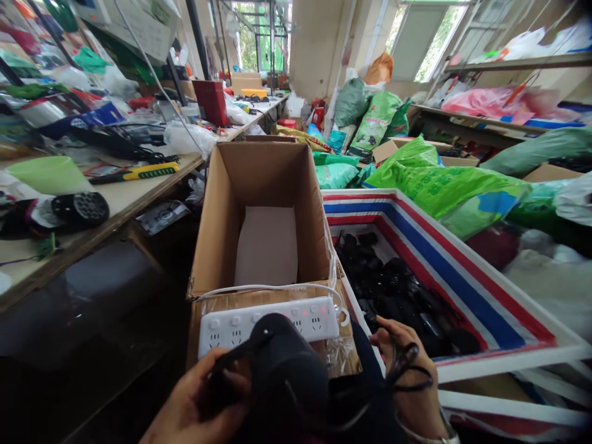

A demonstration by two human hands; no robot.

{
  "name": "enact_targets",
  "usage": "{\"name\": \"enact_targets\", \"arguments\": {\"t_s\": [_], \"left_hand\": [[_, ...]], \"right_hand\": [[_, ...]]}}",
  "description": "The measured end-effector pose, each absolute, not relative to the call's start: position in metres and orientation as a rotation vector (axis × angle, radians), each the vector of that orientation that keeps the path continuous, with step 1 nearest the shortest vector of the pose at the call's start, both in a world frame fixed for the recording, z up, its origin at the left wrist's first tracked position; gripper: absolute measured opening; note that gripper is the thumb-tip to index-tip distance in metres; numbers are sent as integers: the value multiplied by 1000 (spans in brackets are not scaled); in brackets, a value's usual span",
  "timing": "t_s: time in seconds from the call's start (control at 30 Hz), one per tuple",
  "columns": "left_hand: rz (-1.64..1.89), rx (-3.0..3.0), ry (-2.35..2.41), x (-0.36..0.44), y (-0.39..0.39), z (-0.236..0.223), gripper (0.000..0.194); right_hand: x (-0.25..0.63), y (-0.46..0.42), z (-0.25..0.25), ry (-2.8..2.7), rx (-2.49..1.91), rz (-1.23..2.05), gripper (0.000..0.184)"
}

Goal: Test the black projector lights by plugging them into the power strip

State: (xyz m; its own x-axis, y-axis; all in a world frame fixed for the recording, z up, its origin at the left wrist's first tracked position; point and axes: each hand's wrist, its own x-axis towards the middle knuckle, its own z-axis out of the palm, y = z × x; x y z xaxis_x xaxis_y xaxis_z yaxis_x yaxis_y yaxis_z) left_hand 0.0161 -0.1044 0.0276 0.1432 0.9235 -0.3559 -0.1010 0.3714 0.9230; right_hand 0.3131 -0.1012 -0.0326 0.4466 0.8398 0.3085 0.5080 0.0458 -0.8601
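Observation:
A black, rounded cylindrical device [287, 370] with a flat side arm fills the lower middle; its exact kind is unclear. My left hand [203, 394] is closed around the side arm, its fingertips partly hidden behind it. My right hand [407, 370] pinches a small black plug [370, 316], and a looped black cord [402, 367] hangs over the fingers. Just beyond the device lies a white power strip [272, 320] with several sockets and small red lights. It rests on a taped carton [345, 354], its left part partly covered by the device.
Behind the power strip stands an open cardboard box [208, 246] with a pale sheet [268, 246] inside. At right, a striped bin [462, 277] holds several black items. A cluttered workbench [124, 197] runs along the left. Green sacks [453, 185] lie beyond the bin.

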Motion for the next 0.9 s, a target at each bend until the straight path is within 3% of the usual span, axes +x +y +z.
{"name": "enact_targets", "arguments": {"t_s": [0.2,0.33,0.63,0.9], "left_hand": [[1170,589,1389,22,-101,22,56],[1260,411,1302,28,-99,17,62],[1324,370,1229,26,-86,-2,49],[1320,349,1166,23,-76,-9,52]], "right_hand": [[299,-87,-48,-1541,-1340,653,25],[292,-74,-49,-1762,-1286,601,31],[298,-61,-14,-2206,-1239,376,54],[288,-64,-41,-2126,-1234,442,39]]}}
